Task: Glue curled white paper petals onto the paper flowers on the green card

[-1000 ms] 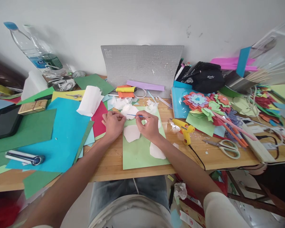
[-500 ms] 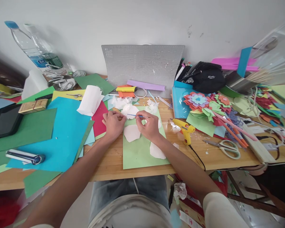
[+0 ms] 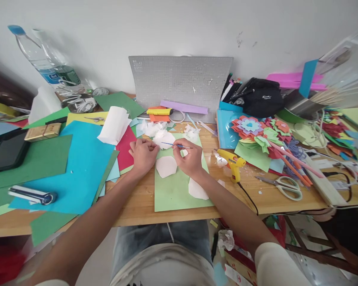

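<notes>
My right hand (image 3: 188,158) is closed in a pinch on a thin blue stick (image 3: 170,144) whose tip points left into a crumpled white paper piece (image 3: 164,140). My left hand (image 3: 141,154) is curled, its fingertips pressed on that white piece's left edge. Both hands rest over a light green sheet (image 3: 174,190) on the wooden table (image 3: 137,204). Two flat white paper cut-outs lie on the sheet, one (image 3: 166,166) between my hands and one (image 3: 197,190) beside my right wrist. More crumpled white bits (image 3: 150,128) lie just behind.
Blue, green, red paper sheets (image 3: 77,167) cover the left, with a phone (image 3: 6,151), a white-and-blue tool (image 3: 32,194) and water bottles (image 3: 38,59). A grey cutting mat (image 3: 180,81) leans on the wall. Right: yellow glue gun (image 3: 231,161), scissors (image 3: 282,186), paper flowers (image 3: 250,127), black bag (image 3: 261,101).
My right hand and the blue stick have shifted very slightly right and up; the view has drifted a little. The left hand stays on the white piece.
</notes>
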The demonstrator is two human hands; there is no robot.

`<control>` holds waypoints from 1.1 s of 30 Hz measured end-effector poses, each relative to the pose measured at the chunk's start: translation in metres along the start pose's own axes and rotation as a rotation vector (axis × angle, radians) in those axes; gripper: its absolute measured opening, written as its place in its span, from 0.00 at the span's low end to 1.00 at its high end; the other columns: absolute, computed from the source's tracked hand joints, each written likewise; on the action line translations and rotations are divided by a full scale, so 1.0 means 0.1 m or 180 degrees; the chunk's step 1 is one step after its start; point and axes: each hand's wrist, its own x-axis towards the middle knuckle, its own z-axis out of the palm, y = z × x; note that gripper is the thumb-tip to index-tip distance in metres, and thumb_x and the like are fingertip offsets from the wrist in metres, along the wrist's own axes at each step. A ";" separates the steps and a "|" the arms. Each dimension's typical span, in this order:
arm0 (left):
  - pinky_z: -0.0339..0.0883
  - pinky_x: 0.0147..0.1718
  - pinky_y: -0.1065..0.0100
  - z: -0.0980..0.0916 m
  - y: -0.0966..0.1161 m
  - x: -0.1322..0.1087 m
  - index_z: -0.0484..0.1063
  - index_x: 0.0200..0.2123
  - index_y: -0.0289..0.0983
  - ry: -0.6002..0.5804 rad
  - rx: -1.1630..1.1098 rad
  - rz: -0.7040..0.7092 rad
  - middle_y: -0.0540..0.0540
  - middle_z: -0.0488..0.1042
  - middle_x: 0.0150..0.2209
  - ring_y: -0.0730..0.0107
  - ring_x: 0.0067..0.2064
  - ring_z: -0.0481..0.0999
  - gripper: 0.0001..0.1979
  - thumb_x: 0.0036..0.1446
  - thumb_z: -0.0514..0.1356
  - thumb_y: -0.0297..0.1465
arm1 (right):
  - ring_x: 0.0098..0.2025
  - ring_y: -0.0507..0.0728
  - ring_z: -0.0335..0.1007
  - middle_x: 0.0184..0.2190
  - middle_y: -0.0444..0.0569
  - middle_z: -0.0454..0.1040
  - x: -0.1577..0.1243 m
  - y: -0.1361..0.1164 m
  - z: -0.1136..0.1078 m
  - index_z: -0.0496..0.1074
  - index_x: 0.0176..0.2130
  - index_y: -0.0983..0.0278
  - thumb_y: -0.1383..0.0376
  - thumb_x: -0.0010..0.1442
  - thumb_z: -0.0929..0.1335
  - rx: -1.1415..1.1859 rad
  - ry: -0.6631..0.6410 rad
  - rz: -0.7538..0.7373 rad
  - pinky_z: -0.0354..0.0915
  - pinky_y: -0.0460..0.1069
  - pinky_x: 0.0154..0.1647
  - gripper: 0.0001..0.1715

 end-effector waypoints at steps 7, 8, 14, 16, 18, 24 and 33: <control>0.57 0.52 0.51 -0.06 0.04 -0.02 0.79 0.34 0.42 -0.0062 -0.0063 -0.0070 0.42 0.70 0.49 0.48 0.56 0.59 0.10 0.54 0.61 0.40 | 0.29 0.51 0.73 0.29 0.44 0.76 0.00 0.02 0.02 0.71 0.34 0.61 0.67 0.58 0.64 0.0026 -0.0140 0.0014 0.71 0.46 0.35 0.06; 0.57 0.52 0.51 -0.07 0.05 -0.03 0.79 0.34 0.42 -0.0075 -0.0074 -0.0089 0.42 0.70 0.49 0.48 0.57 0.59 0.10 0.55 0.60 0.40 | 0.29 0.51 0.73 0.29 0.44 0.76 -0.01 0.02 0.02 0.71 0.34 0.61 0.68 0.58 0.64 0.0032 -0.0146 0.0012 0.71 0.46 0.35 0.06; 0.59 0.51 0.50 -0.11 0.02 -0.03 0.78 0.33 0.41 0.0064 -0.0088 0.0049 0.41 0.71 0.48 0.47 0.55 0.61 0.11 0.56 0.58 0.40 | 0.30 0.52 0.72 0.28 0.44 0.75 0.00 -0.01 -0.02 0.71 0.33 0.61 0.68 0.58 0.64 0.0100 0.0058 -0.0101 0.71 0.47 0.34 0.05; 0.59 0.50 0.49 -0.10 0.01 -0.02 0.77 0.32 0.41 0.0176 -0.0042 0.0133 0.41 0.72 0.47 0.47 0.54 0.62 0.12 0.57 0.58 0.41 | 0.30 0.52 0.72 0.29 0.44 0.75 0.00 -0.02 -0.02 0.71 0.33 0.61 0.67 0.58 0.64 0.0086 0.0008 -0.0062 0.71 0.47 0.34 0.06; 0.59 0.50 0.50 -0.09 0.00 -0.01 0.77 0.32 0.41 0.0198 -0.0002 0.0165 0.41 0.72 0.47 0.46 0.54 0.62 0.12 0.57 0.58 0.41 | 0.30 0.52 0.72 0.29 0.45 0.75 0.00 -0.01 0.00 0.71 0.33 0.61 0.67 0.59 0.64 0.0056 -0.0067 -0.0012 0.71 0.47 0.35 0.06; 0.59 0.49 0.50 -0.07 0.00 0.01 0.78 0.33 0.42 0.0123 0.0039 0.0158 0.41 0.71 0.47 0.46 0.55 0.62 0.11 0.56 0.60 0.41 | 0.31 0.52 0.73 0.30 0.45 0.76 -0.01 0.01 0.03 0.71 0.34 0.61 0.67 0.59 0.63 0.0071 -0.0189 0.0038 0.71 0.46 0.36 0.07; 0.59 0.50 0.49 -0.05 -0.02 0.02 0.78 0.32 0.42 0.0137 0.0028 0.0152 0.41 0.71 0.46 0.45 0.55 0.62 0.11 0.55 0.60 0.41 | 0.29 0.54 0.73 0.27 0.45 0.75 0.04 -0.18 -0.19 0.71 0.33 0.60 0.65 0.60 0.66 -0.0082 0.0494 -0.0131 0.70 0.49 0.32 0.05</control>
